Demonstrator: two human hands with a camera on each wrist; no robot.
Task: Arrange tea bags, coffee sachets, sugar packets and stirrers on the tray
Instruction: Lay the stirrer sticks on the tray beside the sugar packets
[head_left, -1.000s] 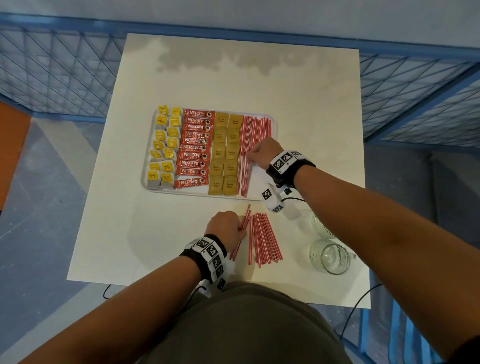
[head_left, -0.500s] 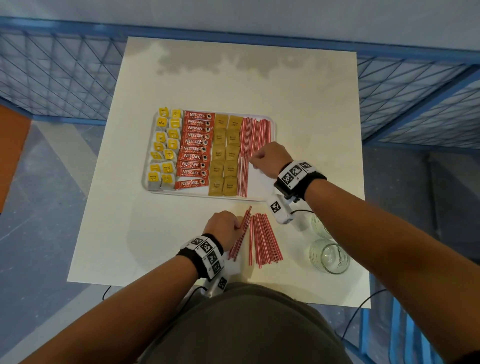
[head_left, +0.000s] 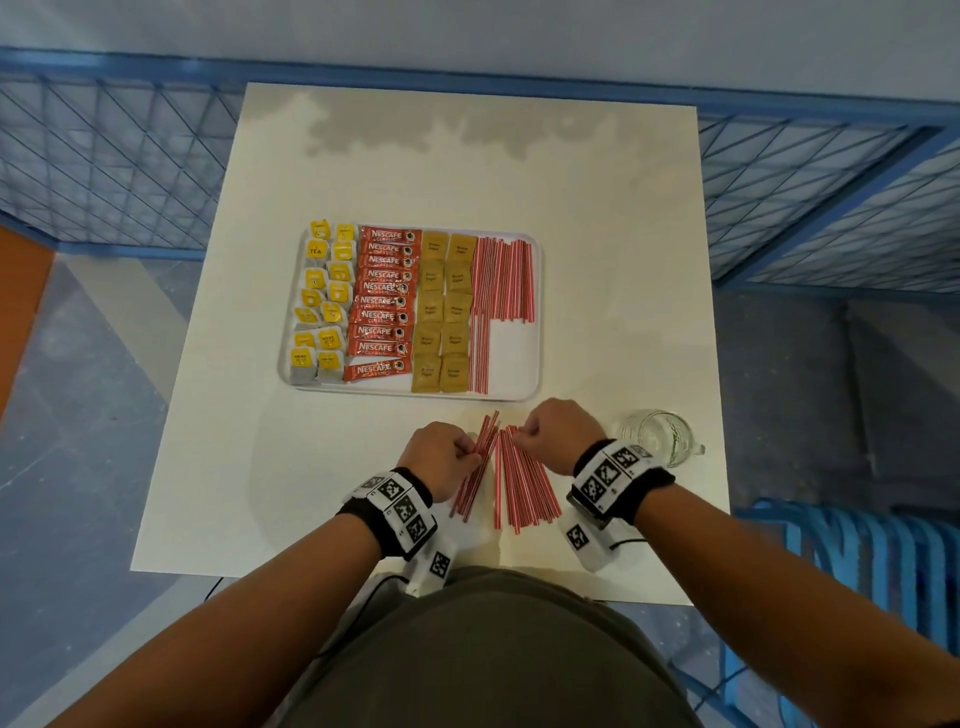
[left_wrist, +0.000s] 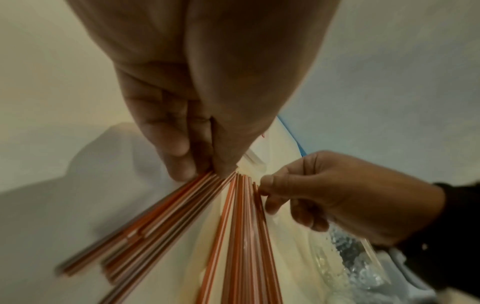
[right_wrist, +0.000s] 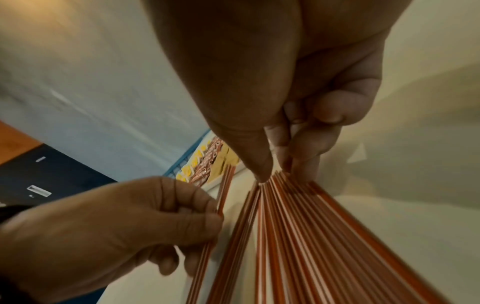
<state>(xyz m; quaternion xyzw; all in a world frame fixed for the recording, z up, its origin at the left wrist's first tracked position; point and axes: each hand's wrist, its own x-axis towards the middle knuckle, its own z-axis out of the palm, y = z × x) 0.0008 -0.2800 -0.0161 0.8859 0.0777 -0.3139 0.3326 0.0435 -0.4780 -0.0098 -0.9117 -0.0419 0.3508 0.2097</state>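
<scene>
A white tray (head_left: 519, 364) holds yellow tea bags (head_left: 322, 306), red coffee sachets (head_left: 384, 301), tan sugar packets (head_left: 444, 312) and red-and-white stirrers (head_left: 504, 280) in columns from left to right. In front of the tray, loose stirrers (head_left: 524, 488) lie fanned on the table. My left hand (head_left: 441, 457) grips a small bundle of stirrers (head_left: 478, 462) at its middle. My right hand (head_left: 550, 436) pinches the far ends of the loose stirrers (right_wrist: 298, 236) between thumb and fingers. The two hands are close together, just short of the tray's near rim.
A clear glass mug (head_left: 660, 436) stands to the right of my right hand. The cream table (head_left: 467, 166) is ringed by blue mesh fencing (head_left: 104, 166). A blue chair (head_left: 857, 571) is at the lower right.
My right hand has left the stirrers on the tray and come back to the loose pile near my body. My left hand has stayed on its bundle.
</scene>
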